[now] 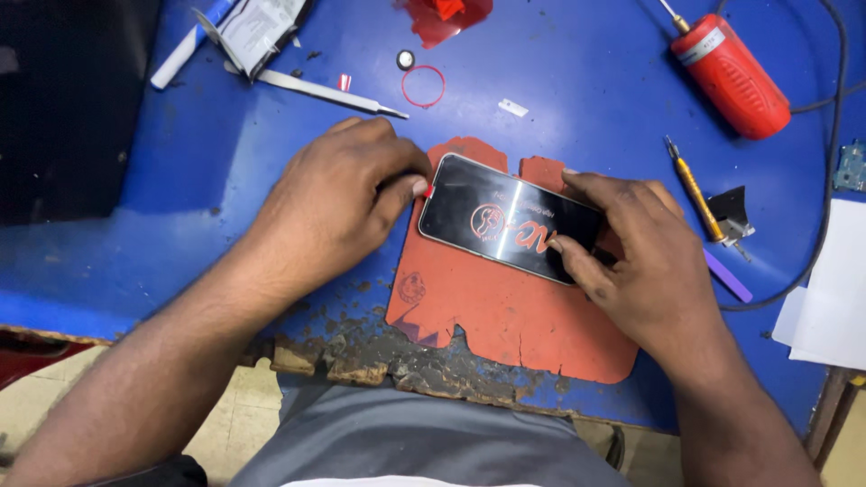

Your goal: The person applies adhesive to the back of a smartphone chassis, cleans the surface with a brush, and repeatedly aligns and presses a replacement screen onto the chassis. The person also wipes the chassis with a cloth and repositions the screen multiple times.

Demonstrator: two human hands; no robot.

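Observation:
A black smartphone with a shiny screen lies tilted on a worn orange-red mat on the blue bench. My left hand rests at the phone's left end, thumb pressed against its corner near a small red tab. My right hand covers the phone's right end, with fingers pressing down on the screen. Both hands hold the phone steady against the mat.
Metal tweezers, a red ring and a small round part lie behind the phone. A red handheld tool with a black cable, a yellow screwdriver and white papers sit right. The bench's front edge is chipped.

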